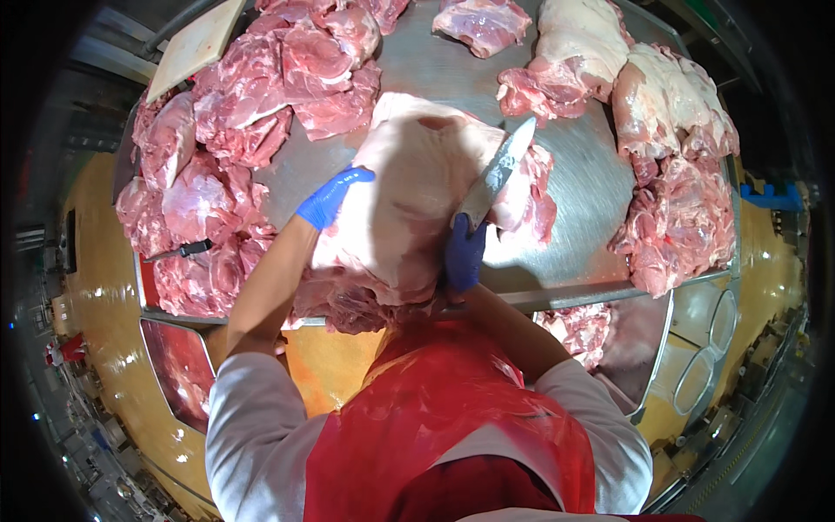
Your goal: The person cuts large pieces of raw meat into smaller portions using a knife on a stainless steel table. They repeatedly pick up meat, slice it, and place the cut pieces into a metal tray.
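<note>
A large skin-on slab of pork (409, 187) lies in front of me on the metal table, pale skin up, red meat showing at its near edge. My left hand (335, 197), in a blue glove, grips the slab's left edge with the fingers together. In my right hand (465, 252), also gloved in blue, is a knife (500, 170) with a broad blade. The blade points away and to the right, over the slab's right side. Its handle is mostly hidden in my fist. Beside the blade, a pink flap of meat (529, 196) shows at the right.
Piles of cut pork (243, 87) cover the table's left side, with a black-handled knife (195, 248) on them. More skin-on pieces (670, 104) lie at the right. A white board (196, 48) is at the far left. Metal tubs (178, 365) with meat stand below the near edge.
</note>
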Tool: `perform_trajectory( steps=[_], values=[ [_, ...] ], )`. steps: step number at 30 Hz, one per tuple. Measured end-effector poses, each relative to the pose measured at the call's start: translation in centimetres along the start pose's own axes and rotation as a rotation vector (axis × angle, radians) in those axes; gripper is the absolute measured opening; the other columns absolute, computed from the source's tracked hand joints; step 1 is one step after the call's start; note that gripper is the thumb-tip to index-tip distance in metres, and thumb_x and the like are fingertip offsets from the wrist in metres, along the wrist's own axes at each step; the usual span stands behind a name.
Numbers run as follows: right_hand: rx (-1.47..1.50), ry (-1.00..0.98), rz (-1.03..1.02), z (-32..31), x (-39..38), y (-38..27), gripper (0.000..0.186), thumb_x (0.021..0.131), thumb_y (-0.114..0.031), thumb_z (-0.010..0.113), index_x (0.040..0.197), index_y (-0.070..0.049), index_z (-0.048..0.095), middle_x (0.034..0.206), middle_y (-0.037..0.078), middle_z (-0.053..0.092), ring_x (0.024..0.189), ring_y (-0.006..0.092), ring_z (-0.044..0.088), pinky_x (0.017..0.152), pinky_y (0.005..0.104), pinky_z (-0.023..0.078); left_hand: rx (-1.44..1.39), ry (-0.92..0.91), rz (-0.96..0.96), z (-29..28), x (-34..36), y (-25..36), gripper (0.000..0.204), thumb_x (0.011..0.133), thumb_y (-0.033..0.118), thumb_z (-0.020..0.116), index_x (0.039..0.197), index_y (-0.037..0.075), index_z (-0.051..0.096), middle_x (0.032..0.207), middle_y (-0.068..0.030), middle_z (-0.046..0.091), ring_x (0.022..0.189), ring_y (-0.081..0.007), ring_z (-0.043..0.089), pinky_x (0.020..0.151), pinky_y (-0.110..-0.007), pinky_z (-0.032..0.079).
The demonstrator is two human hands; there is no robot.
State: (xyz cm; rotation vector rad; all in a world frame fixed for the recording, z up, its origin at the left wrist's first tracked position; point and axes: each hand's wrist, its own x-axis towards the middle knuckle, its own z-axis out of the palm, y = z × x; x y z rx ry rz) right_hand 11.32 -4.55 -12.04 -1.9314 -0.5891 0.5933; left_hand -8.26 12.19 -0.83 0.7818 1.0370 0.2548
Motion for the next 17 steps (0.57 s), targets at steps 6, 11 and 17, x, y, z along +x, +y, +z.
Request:
perform_trajectory(
  steps=[6, 11, 17],
  values=[
    [0.460, -0.110, 0.037, 3.3, 2.9, -3.2, 0.043, 0.103, -0.029, 0.051, 0.128, 0.005, 0.048, 0.118, 0.023, 0.057, 0.109, 0.0326, 0.056, 0.093, 0.0385, 0.044, 0.872, 0.044, 0.584, 8.5, -3.2, 2.9, 0.076, 0.083, 0.030, 0.072, 0.144, -0.002, 0.038, 0.129, -0.0212, 0.059, 0.117, -0.0315, 0.060, 0.099, -0.040, 0.048],
    [0.582, -0.030, -0.034, 2.4, 6.8, -4.9, 0.030, 0.104, -0.028, 0.048, 0.106, 0.001, 0.055, 0.094, 0.013, 0.057, 0.084, 0.0222, 0.056, 0.072, 0.0345, 0.046, 1.456, 0.254, 0.734, 17.1, -2.1, 0.6, 0.063, 0.076, 0.031, 0.073, 0.124, 0.003, 0.045, 0.109, -0.0290, 0.063, 0.072, -0.0471, 0.065, 0.071, -0.053, 0.055],
    [0.633, -0.052, -0.014, -11.2, 13.1, -6.0, 0.036, 0.105, -0.029, 0.047, 0.079, -0.006, 0.057, 0.065, 0.006, 0.054, 0.052, 0.0109, 0.050, 0.044, 0.0274, 0.042, 1.639, 0.371, 0.645, 19.1, 1.8, -6.3, 0.072, 0.077, 0.024, 0.060, 0.141, -0.003, 0.039, 0.113, -0.0247, 0.060, 0.092, -0.0369, 0.067, 0.077, -0.050, 0.053]
  ],
)
